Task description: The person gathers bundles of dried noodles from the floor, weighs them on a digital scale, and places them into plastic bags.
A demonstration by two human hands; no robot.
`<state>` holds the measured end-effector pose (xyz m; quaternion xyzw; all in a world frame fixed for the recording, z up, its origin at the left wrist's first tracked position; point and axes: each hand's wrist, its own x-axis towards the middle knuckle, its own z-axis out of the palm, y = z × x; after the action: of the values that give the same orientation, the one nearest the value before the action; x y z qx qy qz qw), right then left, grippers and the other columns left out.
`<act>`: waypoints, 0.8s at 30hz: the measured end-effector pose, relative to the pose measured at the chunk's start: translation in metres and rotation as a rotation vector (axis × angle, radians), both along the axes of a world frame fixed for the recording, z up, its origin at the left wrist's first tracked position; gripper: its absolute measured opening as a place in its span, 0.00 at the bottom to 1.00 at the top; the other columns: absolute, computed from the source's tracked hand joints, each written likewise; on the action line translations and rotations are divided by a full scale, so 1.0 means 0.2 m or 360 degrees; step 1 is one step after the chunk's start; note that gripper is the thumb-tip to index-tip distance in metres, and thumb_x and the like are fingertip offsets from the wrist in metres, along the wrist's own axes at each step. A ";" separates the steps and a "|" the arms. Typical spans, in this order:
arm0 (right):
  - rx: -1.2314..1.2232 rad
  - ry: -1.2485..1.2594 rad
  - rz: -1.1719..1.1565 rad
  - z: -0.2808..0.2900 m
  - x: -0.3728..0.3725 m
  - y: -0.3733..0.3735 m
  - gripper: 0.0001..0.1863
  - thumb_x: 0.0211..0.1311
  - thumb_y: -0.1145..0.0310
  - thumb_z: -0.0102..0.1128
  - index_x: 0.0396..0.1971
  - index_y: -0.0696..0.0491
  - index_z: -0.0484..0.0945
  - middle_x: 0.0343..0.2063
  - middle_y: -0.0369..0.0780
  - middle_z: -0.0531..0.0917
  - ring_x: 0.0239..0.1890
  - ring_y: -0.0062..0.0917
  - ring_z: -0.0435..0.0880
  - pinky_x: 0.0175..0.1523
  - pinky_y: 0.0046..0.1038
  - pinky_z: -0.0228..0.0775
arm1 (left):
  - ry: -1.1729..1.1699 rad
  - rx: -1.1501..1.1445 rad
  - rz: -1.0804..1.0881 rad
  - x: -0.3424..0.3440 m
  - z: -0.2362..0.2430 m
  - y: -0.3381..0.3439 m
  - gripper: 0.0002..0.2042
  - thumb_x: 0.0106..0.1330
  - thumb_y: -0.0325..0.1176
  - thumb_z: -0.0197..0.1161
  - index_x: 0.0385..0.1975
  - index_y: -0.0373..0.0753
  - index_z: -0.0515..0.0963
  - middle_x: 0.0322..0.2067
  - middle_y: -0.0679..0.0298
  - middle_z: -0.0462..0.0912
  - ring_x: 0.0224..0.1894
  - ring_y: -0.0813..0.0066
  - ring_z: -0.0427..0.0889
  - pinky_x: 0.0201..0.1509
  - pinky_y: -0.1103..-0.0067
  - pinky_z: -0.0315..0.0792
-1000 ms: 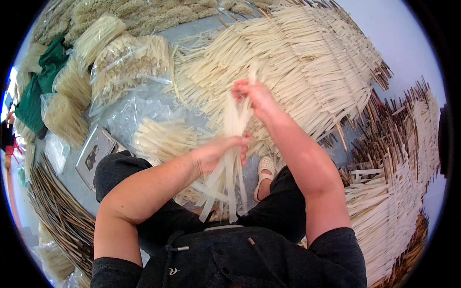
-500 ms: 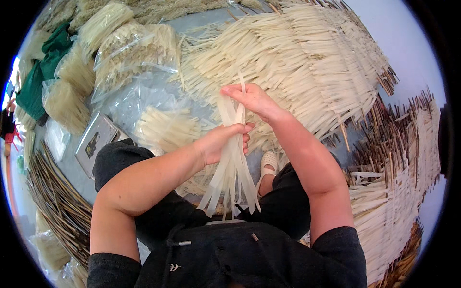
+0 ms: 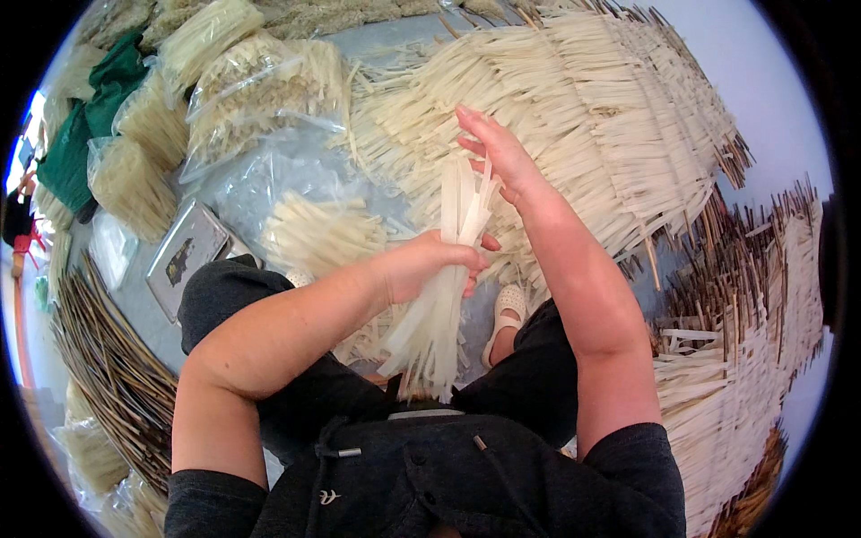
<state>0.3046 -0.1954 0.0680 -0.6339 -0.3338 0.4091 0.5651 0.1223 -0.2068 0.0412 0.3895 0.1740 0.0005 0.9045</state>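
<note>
A bunch of long, flat, pale cream strips (image 3: 430, 332) hangs in front of my lap. My left hand (image 3: 423, 267) wraps round its middle, thumb across the front. Above that hand the upper ends fan out; below it the lower ends spread toward my lap. My right hand (image 3: 504, 160) is beside the upper ends, with its fingers stretched out and apart. Its lower fingers come close to the strip ends; whether they touch is hard to tell.
A large heap of pale strips (image 3: 574, 117) fills the far right, with another stack (image 3: 708, 403) nearer on the right. A small pile (image 3: 318, 235) lies on clear plastic. Bagged bundles (image 3: 260, 85), a flat metal box (image 3: 186, 260) and dark thin sticks (image 3: 112, 359) are at left.
My right hand has opened from its pinch on the upper strips and shifted up and right. My left hand has moved slightly right with the bunch, whose lower ends hang closer together.
</note>
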 end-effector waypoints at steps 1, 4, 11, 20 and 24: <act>0.0004 -0.0003 -0.0003 -0.01 0.01 0.01 0.29 0.62 0.49 0.58 0.57 0.53 0.70 0.45 0.35 0.79 0.45 0.19 0.75 0.50 0.19 0.65 | -0.0032 -0.0028 -0.0078 0.00 -0.01 -0.01 0.20 0.58 0.28 0.61 0.51 0.37 0.69 0.25 0.67 0.72 0.26 0.77 0.73 0.34 0.78 0.71; 0.0002 0.0156 0.0113 -0.06 0.08 0.05 0.31 0.61 0.56 0.61 0.61 0.54 0.65 0.49 0.34 0.77 0.48 0.19 0.75 0.51 0.18 0.66 | -0.0016 -0.0123 -0.0010 0.01 -0.01 -0.01 0.19 0.58 0.27 0.61 0.50 0.37 0.69 0.26 0.67 0.72 0.26 0.77 0.72 0.34 0.78 0.71; -0.0118 0.0049 0.0938 0.00 0.03 0.06 0.33 0.59 0.60 0.63 0.62 0.55 0.64 0.52 0.40 0.76 0.51 0.19 0.74 0.55 0.20 0.66 | 0.0029 -0.0152 0.0162 -0.02 0.00 0.04 0.19 0.58 0.28 0.61 0.50 0.38 0.69 0.24 0.68 0.70 0.24 0.78 0.70 0.32 0.79 0.70; 0.0223 -0.0426 0.0312 0.08 -0.13 0.01 0.49 0.54 0.49 0.66 0.68 0.55 0.49 0.56 0.48 0.73 0.58 0.30 0.70 0.59 0.31 0.62 | -0.0239 0.0038 0.1111 -0.08 0.01 0.36 0.09 0.62 0.29 0.57 0.42 0.41 0.70 0.22 0.69 0.70 0.21 0.76 0.71 0.28 0.78 0.71; 0.0114 -0.0570 0.0952 -0.03 -0.41 -0.11 0.49 0.51 0.55 0.65 0.68 0.56 0.49 0.49 0.49 0.77 0.53 0.28 0.75 0.55 0.31 0.65 | -0.0305 0.0002 0.1458 -0.14 0.09 0.41 0.07 0.62 0.28 0.57 0.38 0.42 0.69 0.23 0.69 0.71 0.25 0.76 0.72 0.32 0.77 0.71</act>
<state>0.2227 -0.2167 0.0610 -0.5494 -0.6127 0.4270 0.3747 0.0946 -0.1248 0.0593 0.2712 0.2437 0.4360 0.8228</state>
